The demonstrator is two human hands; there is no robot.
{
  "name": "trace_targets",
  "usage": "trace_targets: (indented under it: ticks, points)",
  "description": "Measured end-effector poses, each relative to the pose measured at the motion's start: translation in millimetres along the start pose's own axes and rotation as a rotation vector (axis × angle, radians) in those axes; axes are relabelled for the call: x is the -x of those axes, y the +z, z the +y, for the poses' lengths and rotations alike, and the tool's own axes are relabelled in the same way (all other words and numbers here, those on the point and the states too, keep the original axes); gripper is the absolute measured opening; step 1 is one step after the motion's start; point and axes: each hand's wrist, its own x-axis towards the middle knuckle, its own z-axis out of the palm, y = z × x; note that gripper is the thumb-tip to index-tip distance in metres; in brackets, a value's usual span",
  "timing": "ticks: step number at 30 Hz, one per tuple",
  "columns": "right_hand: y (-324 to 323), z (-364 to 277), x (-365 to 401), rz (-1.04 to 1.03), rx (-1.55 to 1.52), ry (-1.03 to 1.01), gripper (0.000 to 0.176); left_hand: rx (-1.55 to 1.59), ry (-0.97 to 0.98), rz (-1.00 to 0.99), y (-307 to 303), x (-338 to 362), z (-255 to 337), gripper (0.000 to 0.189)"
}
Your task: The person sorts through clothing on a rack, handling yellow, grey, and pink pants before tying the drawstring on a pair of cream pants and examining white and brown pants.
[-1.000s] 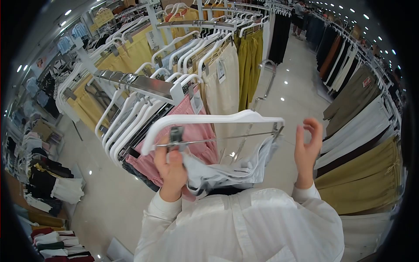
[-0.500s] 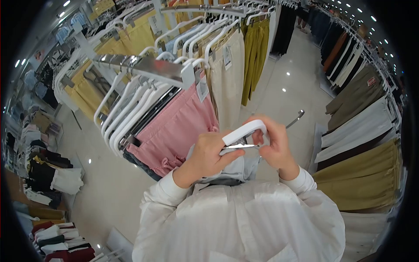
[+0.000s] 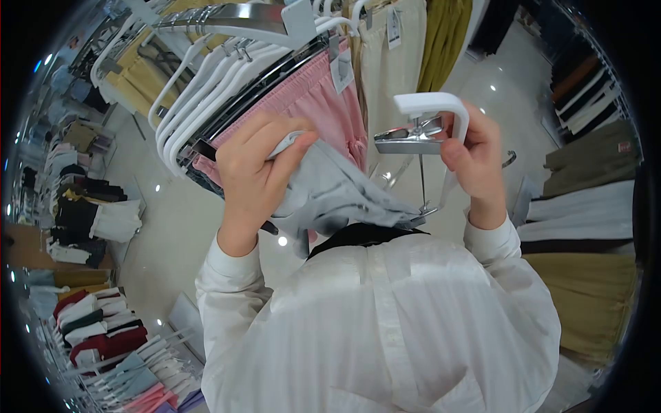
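My left hand (image 3: 255,172) is closed on a bunched edge of a pale grey-blue garment (image 3: 337,182), whose exact kind the folds hide. The cloth stretches rightward across my front. In my right hand (image 3: 476,155) is a white clip hanger (image 3: 430,103), with my thumb and fingers around its curved end. Its near metal clip (image 3: 413,143) has no cloth in it. Lower down, a second metal clip (image 3: 421,216) is at the garment's right end and seems to grip it.
Just beyond my left hand, pink trousers (image 3: 310,103) hang on a rack with a metal bar (image 3: 227,20) and several white hangers (image 3: 200,96). Cream trousers (image 3: 392,62) hang farther back. More racked clothes, including olive trousers (image 3: 585,296), line the right side. Folded garments (image 3: 110,323) are at lower left.
My hands have moved apart. The left, earlier at the hanger, now grips the garment farther left and higher. The right has moved right with the hanger. The view has tilted down.
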Motion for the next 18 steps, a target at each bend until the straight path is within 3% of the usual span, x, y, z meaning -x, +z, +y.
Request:
trace_targets:
  ticks: [4,9,14,18]
  points:
    - [-7.7,6.3,-17.3,-0.036,-0.080,0.002,0.017,-0.030,-0.019,-0.048,2.9,-7.0,7.8,0.015]
    - [-20.2,19.2,-33.3,-0.252,0.012,-0.119,0.015,-0.087,-0.015,-0.126,23.5,-15.6,17.3,0.020]
    - [-39.0,32.3,-41.8,-0.262,-0.086,-0.106,0.015,-0.111,-0.072,-0.120,47.1,-27.8,34.2,0.021]
    - [-49.2,34.6,-47.6,-0.260,-0.089,-0.139,0.014,-0.196,0.013,-0.065,67.1,-31.9,44.8,0.023]
